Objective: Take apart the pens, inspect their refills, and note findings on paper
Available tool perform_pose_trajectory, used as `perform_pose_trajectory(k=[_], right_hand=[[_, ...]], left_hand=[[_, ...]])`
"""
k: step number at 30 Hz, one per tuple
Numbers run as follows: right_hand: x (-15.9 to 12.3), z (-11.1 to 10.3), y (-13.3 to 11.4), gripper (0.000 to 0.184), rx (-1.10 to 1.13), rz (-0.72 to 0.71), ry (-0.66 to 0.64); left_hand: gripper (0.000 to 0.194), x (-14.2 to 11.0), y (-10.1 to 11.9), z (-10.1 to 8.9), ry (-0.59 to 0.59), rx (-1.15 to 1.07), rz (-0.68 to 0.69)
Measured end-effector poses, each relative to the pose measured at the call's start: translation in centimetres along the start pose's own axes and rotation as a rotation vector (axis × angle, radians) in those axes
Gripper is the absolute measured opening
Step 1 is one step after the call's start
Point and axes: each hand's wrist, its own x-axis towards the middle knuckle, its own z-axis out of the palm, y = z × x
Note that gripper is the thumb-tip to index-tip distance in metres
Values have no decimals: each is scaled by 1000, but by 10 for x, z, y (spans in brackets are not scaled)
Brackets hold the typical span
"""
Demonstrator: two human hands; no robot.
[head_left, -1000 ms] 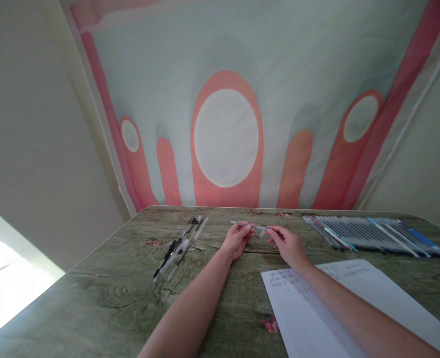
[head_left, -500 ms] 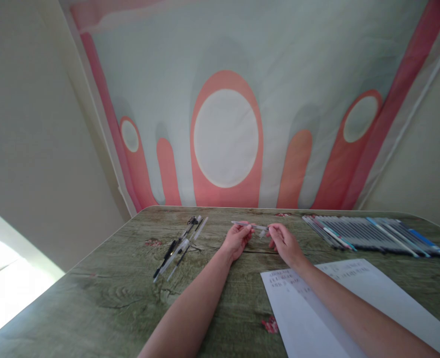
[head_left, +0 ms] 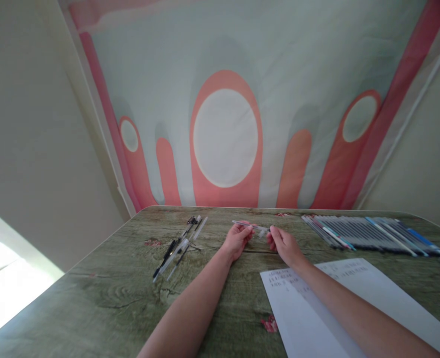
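Note:
A slim clear pen [head_left: 258, 227] is held level above the table between my two hands. My left hand [head_left: 238, 237] is closed around its barrel, with the pale end sticking out past the fingers to the left. My right hand [head_left: 282, 242] pinches the dark end at the right. A small translucent piece [head_left: 262, 233] shows just under the pen between the hands; I cannot make out whether it is a clip or a cap. Left of my hands, loose pen parts [head_left: 175, 253], black and clear, lie in a scattered group.
On the right a long row of pens [head_left: 358, 233] lies side by side, mostly grey with a few blue and white ones. A sheet of paper with handwriting [head_left: 339, 288] lies under my right forearm. The wood-patterned table [head_left: 104, 298] ends at a patterned backdrop [head_left: 225, 139].
Almost nothing differs. My right hand has shifted very slightly to the right, and the pen stays between both hands.

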Motion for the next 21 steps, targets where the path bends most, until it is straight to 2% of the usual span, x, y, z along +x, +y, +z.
perform_pose_trajectory(k=[5,9,15,21], right_hand=[[2,1,0,29,2,-57,62],[3,0,3,30,-25,-61,43],[2,1,1,40,29,19,-22],[1,0,-3,33,-3,-56,21]], left_hand=[[28,0,2,2,12,-13,-2],[29,0,2,1,11,-5,-9],[29,0,0,0,22,2,-12],[28,0,1,0,14,1,-1]])
